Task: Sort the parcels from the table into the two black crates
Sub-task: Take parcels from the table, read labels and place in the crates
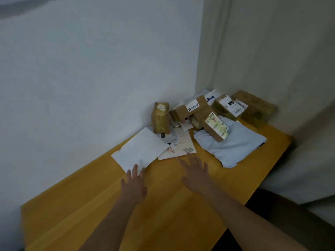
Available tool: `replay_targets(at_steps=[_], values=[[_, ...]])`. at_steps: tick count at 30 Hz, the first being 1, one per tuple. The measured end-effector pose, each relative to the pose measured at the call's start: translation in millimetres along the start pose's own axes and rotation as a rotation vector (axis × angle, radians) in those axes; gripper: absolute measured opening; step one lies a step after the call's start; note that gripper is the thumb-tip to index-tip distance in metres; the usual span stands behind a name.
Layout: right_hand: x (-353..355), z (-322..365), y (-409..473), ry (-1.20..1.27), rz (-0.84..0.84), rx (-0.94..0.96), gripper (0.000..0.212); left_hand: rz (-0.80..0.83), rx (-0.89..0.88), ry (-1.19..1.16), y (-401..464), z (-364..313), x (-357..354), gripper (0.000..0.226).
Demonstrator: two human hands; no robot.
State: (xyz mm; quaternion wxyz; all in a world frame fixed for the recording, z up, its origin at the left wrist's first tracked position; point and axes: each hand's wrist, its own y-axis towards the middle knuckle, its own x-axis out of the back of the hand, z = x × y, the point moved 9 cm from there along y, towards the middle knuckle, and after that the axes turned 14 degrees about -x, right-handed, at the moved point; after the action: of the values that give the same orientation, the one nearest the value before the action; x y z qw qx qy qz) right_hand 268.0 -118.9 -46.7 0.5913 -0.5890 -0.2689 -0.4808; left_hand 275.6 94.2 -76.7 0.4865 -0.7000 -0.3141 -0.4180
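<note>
Both hands out over the table (90,205), reaching for the pile. Left hand (134,185) has spread fingers, empty grip, tips at the near edge of the white envelope (140,149). Right hand (196,173) is flat and empty too, just short of the cream mailer (181,144). Parcels (215,122) crowd the far right corner. No black crates in view. First pick, I'd judge: slide fingers under a flat one.

We see brown cardboard boxes (197,110) heaped right of centre, flat white and grey mailer bags (140,151) spread below them.
</note>
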Motion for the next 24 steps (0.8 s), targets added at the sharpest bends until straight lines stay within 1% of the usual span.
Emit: replay_targets(at_steps=[3,6,12,15,21,24], values=[[2.6,-6.3,40.4,-0.014,0.035,0.035,0.072,0.021,0.031,-0.032,27.9,-5.9,-3.3,0.073],[-6.6,-7.0,76.9,-0.04,0.116,0.068,0.072,0.032,0.058,-0.069,51.8,-11.8,-10.3,0.073],[-42.1,20.2,126.2,-0.051,0.251,0.142,0.073,0.102,0.126,-0.084,78.3,0.6,-26.5,0.07],[-62.6,19.6,141.0,-0.093,0.3,0.153,0.073,0.132,0.15,-0.107,86.1,11.0,-36.5,0.068],[-71.2,15.1,157.6,-0.266,0.227,0.212,0.078,0.063,0.223,-0.121,108.0,32.8,-42.9,0.081],[-71.9,18.9,161.8,-0.292,0.215,0.217,0.078,-0.026,0.263,-0.119,120.8,40.6,-39.9,0.084]])
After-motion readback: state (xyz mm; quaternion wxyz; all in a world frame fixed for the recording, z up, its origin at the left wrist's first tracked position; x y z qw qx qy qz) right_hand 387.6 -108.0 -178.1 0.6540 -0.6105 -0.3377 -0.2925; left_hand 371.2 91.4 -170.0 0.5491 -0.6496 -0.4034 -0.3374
